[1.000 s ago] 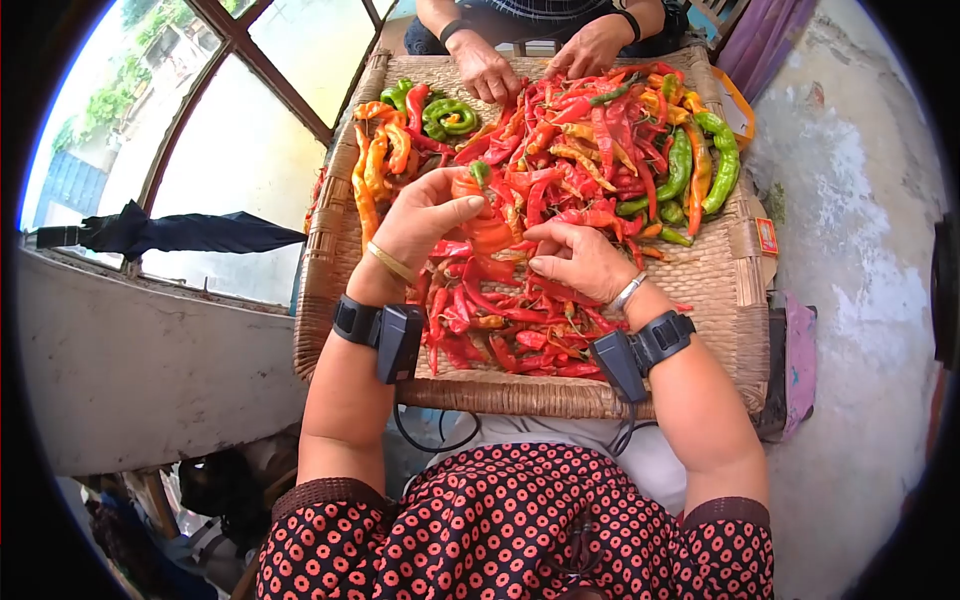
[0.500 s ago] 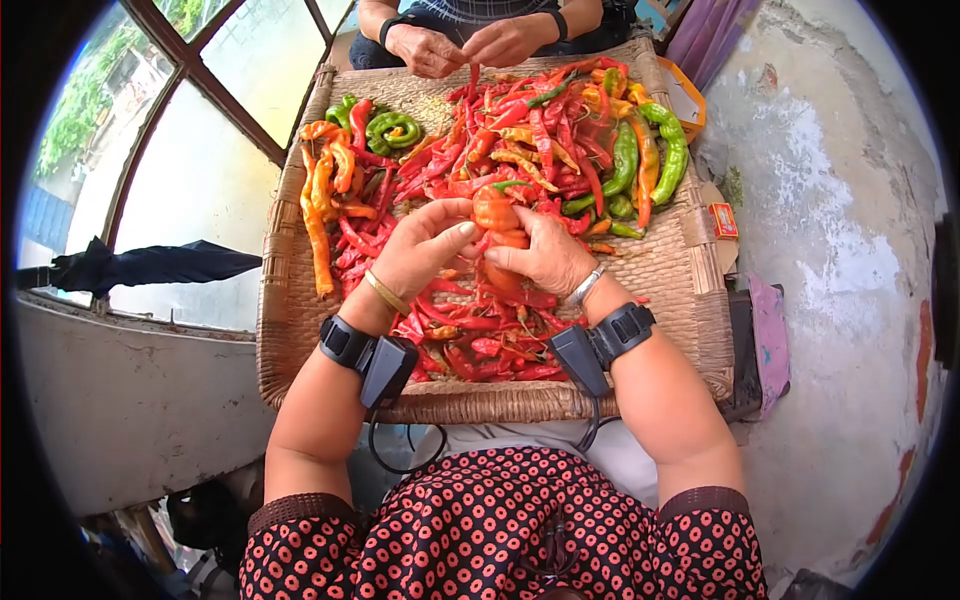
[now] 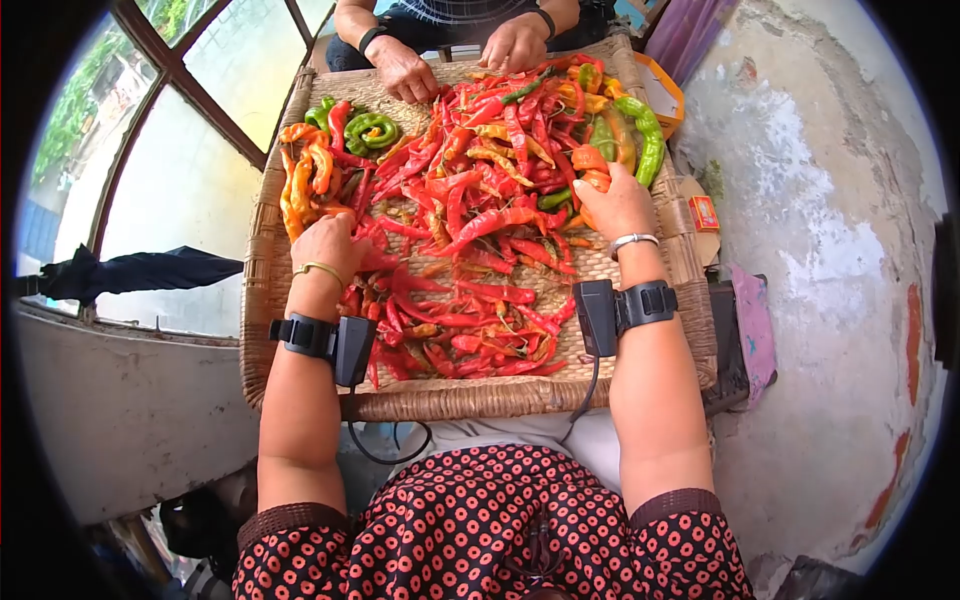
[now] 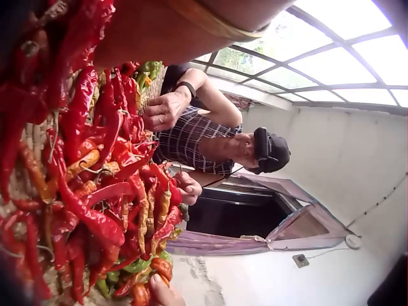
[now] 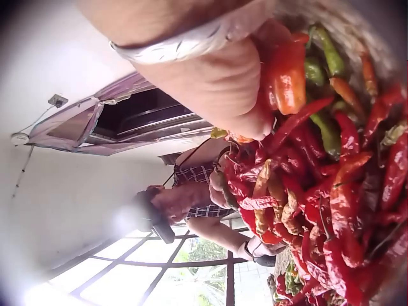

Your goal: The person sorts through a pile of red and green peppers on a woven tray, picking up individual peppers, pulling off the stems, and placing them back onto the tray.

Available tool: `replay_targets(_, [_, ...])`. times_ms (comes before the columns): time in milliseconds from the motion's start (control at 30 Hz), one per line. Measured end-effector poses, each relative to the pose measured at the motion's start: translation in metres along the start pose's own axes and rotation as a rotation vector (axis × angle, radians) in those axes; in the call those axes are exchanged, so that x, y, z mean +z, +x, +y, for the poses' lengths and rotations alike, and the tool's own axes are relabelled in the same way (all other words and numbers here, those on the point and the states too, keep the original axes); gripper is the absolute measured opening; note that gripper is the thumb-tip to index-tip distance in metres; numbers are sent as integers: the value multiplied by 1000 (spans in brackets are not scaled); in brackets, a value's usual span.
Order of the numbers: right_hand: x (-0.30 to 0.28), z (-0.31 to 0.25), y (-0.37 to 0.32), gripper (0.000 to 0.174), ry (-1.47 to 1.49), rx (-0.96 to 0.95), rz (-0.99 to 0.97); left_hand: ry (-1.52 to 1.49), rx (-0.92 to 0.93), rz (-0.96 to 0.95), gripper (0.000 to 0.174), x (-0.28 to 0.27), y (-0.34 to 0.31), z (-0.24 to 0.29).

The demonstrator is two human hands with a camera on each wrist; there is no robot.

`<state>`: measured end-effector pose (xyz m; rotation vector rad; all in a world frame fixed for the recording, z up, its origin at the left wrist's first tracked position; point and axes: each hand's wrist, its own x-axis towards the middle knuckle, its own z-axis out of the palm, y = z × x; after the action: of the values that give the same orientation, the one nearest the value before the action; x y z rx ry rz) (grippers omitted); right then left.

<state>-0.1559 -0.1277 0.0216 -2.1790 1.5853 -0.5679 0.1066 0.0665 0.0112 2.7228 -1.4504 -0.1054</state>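
On a woven tray (image 3: 480, 400) lies a loose heap of red peppers (image 3: 490, 225). My left hand (image 3: 328, 248) reaches down at the heap's left side, below the orange peppers (image 3: 300, 190); its fingertips are hidden, so whether it pinches a pepper cannot be told. At the right side, my right hand (image 3: 618, 205) grips an orange pepper (image 3: 590, 160) beside long green peppers (image 3: 645, 135). The right wrist view shows the same orange pepper (image 5: 288, 80) against the fingers of the right hand (image 5: 210, 89).
Across the tray, another person's hands (image 3: 405, 75) are at the far edge of the heap. Curled green peppers (image 3: 370, 132) lie at the back left. A folded dark umbrella (image 3: 160, 270) is by the window, and an orange-rimmed container (image 3: 662, 90) stands beyond the far right corner.
My hands, together around an orange pepper over the heap, have moved apart: the left to the left side, the right to the right with an orange pepper. The other person's hands have lowered and separated.
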Motion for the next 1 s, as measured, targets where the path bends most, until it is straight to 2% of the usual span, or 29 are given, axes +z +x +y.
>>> replay_targets(100, [1, 0, 0, 43, -143, 92, -97, 45, -27, -17, 26, 1, 2, -7])
replay_targets(200, [4, -1, -4, 35, -144, 1, 104, 72, -45, -70, 27, 5, 3, -16])
replay_targets(267, [0, -6, -4, 28, -143, 1, 84, 11, 81, -50, 29, 12, 4, -24])
replay_targets(300, [-1, -10, -6, 23, -77, -48, 87, 14, 75, -51, 29, 14, 5, -26])
replay_targets(333, [0, -12, -8, 19, -13, -95, 90, 10, 154, -101, 29, 15, 5, -26])
replay_targets(367, [3, -13, -10, 15, 38, -244, 142, 5, 234, -152, 30, 17, 6, -27])
replay_targets(400, [6, -19, -13, 12, 90, -394, 195, 6, 231, -153, 30, 20, 7, -29])
replay_targets(467, [13, -33, -26, 11, 239, -461, 31, -68, 283, -210, 27, 24, 9, -32])
replay_targets(533, [27, -40, -35, 12, 243, -616, -86, -71, 274, -187, 26, 19, 8, -27])
replay_targets(600, [37, -47, -45, 13, 285, -622, -251, -73, 268, -163, 26, 12, 7, -19])
replay_targets(667, [46, -49, -50, 13, 307, -626, -310, -498, 356, -81, 21, 5, 4, -9])
replay_targets(700, [50, -48, -52, 13, 434, -583, -410, -498, 355, -82, 21, 5, 2, -2])
replay_targets(733, [53, -48, -53, 14, 560, -537, -510, -750, 265, -209, 19, 5, 0, 5])
replay_targets(767, [55, -46, -52, 16, 546, -531, -606, -998, 168, -335, 18, 4, -2, 13])
replay_targets(800, [55, -48, -54, 16, 548, -534, -609, -1086, 236, -341, 15, 2, -7, 23])
replay_targets(867, [49, -54, -58, 27, 744, -177, -889, -1211, 221, -619, 13, 1, -13, 38])
replay_targets(900, [46, -56, -58, 39, 798, -136, -975, -1170, 275, -627, 13, 3, -14, 44])
replay_targets(933, [48, -55, -58, 39, 801, -137, -978, -1129, 328, -635, 14, 5, -16, 49])
replay_targets(1000, [56, -53, -55, 44, 912, 16, -1092, -982, 538, -560, 24, 10, -15, 51])
